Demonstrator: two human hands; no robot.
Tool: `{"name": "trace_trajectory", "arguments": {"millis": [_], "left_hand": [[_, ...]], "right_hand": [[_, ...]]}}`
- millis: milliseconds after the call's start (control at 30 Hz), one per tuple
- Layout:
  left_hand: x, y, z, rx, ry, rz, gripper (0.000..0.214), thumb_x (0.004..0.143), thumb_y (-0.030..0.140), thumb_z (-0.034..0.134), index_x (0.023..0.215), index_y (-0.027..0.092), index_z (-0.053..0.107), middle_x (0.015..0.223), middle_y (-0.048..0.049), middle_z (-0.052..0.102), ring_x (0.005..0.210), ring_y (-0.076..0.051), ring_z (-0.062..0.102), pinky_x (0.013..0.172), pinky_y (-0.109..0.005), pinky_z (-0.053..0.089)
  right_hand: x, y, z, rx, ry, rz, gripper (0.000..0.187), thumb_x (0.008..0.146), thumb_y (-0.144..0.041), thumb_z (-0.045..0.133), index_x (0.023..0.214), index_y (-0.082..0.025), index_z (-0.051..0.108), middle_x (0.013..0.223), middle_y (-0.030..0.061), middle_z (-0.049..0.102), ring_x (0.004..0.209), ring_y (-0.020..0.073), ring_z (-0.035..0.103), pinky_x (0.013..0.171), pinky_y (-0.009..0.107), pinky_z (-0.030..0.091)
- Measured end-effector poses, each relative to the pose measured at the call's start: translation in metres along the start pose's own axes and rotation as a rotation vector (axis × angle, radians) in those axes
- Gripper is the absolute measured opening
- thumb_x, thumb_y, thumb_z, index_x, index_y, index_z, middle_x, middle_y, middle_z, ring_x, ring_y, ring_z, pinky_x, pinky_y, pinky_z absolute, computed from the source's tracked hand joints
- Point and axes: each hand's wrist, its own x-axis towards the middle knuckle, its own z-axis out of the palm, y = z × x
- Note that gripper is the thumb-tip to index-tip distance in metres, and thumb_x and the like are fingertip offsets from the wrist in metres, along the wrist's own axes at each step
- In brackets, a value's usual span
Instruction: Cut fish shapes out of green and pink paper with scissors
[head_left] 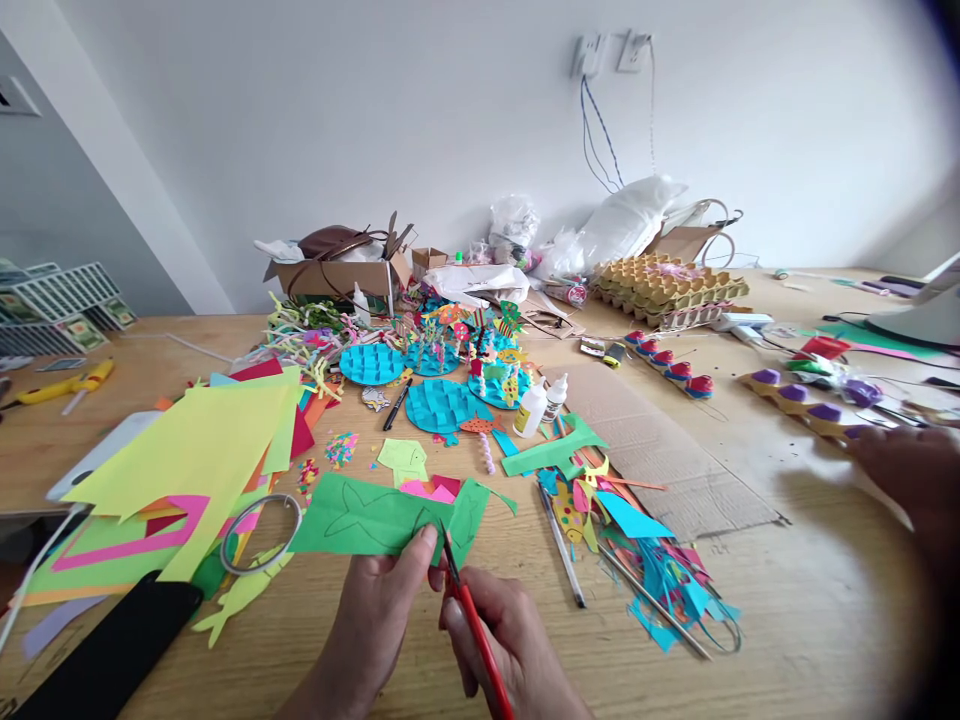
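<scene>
Evidently the green paper (352, 515) is held up just above the counter (810, 620), in front of the person, with a fish outline drawn in thin dark line on its left part and more lines near its right end. The left hand (379, 600) pinches its lower edge, thumb on top and the fingers mostly hidden beneath. The right hand (502, 625) is curled round the red scissors (480, 630), whose blades meet the paper just beside the left thumb; how far they stand apart I cannot tell.

Such a sheet should be very light and rather limp, easy to crease or tear, and likely to sag away from the pinch. A flat, gentle hold close to the cut, with fingertips clear of the blades, would suit it best. The scissors look stiff and firm, best gripped by their handles.

Left of the green paper lies a tape roll (226, 540), near a yellow paper fish (244, 598). Right of it are a pen (559, 545) and, farther off, blue paper scraps (664, 580). Beyond it stand two glue bottles (531, 408). Well to its right, another person's hand (904, 465) reaches in beside a painted egg-carton strip (795, 400).
</scene>
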Motion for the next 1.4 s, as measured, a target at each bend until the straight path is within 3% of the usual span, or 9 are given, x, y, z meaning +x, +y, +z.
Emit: {"name": "trace_trajectory", "arguments": {"millis": [200, 500, 700, 933, 1400], "left_hand": [[-0.003, 0.002, 0.005, 0.014, 0.042, -0.016, 0.019, 0.068, 0.023, 0.061, 0.050, 0.017, 0.056, 0.046, 0.0029, 0.055, 0.048, -0.013, 0.049, 0.048, -0.022, 0.042], [0.003, -0.005, -0.004, 0.075, -0.056, -0.003, 0.020, 0.069, 0.028, 0.059, 0.052, 0.018, 0.056, 0.047, 0.0021, 0.055, 0.047, -0.013, 0.050, 0.048, -0.023, 0.044], [-0.002, 0.000, 0.003, 0.051, 0.010, -0.020, 0.019, 0.068, 0.026, 0.058, 0.051, 0.018, 0.055, 0.046, 0.0030, 0.053, 0.045, -0.012, 0.048, 0.047, -0.022, 0.042], [-0.003, 0.004, 0.005, 0.098, 0.004, -0.041, 0.019, 0.068, 0.027, 0.057, 0.051, 0.018, 0.055, 0.046, 0.0029, 0.053, 0.046, -0.013, 0.048, 0.048, -0.023, 0.041], [0.002, 0.000, -0.008, 0.067, -0.133, -0.058, 0.019, 0.073, 0.024, 0.058, 0.055, 0.017, 0.056, 0.053, 0.0018, 0.056, 0.050, -0.012, 0.048, 0.048, -0.022, 0.041]], "right_hand": [[-0.002, 0.002, -0.001, 0.040, 0.001, 0.022, 0.039, 0.087, -0.048, 0.038, 0.064, -0.017, 0.043, 0.048, -0.0065, 0.033, 0.038, 0.0060, 0.031, 0.035, 0.016, 0.026], [-0.003, 0.003, -0.002, 0.022, -0.004, 0.055, 0.040, 0.086, -0.048, 0.040, 0.061, -0.017, 0.043, 0.046, -0.0065, 0.034, 0.038, 0.0063, 0.032, 0.036, 0.017, 0.026], [-0.005, 0.007, -0.003, 0.026, -0.007, 0.079, 0.044, 0.085, -0.055, 0.038, 0.063, -0.018, 0.044, 0.046, -0.0065, 0.036, 0.037, 0.0060, 0.032, 0.035, 0.016, 0.027], [-0.005, 0.004, -0.002, -0.015, 0.002, 0.073, 0.047, 0.084, -0.058, 0.036, 0.062, -0.017, 0.045, 0.046, -0.0058, 0.037, 0.039, 0.0061, 0.033, 0.036, 0.016, 0.026], [-0.007, 0.013, -0.002, -0.069, 0.012, 0.077, 0.042, 0.085, -0.051, 0.040, 0.061, -0.017, 0.045, 0.052, -0.0043, 0.036, 0.043, 0.0073, 0.034, 0.038, 0.017, 0.026]]}}
